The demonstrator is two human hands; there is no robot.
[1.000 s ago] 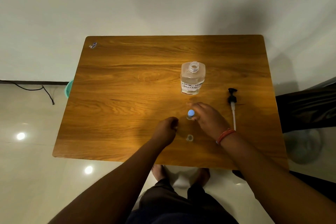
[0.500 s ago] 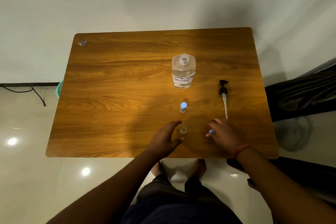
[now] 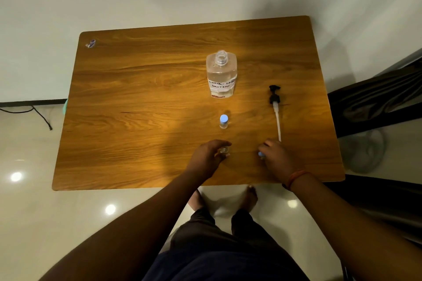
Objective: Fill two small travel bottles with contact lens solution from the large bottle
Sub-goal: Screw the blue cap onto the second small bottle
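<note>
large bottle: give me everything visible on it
The large bottle is clear plastic with a flat, broad-shouldered body and a threaded neck that is open, no cap or pump on it. It stands upright on the table, past the middle, and holds clear liquid to roughly shoulder level. A white label with handwriting, apparently "contact lens solution", covers the lower front, with a red strip at the base. Nothing touches it but the table; neither hand is near it. The pump lies apart to its right.
</note>
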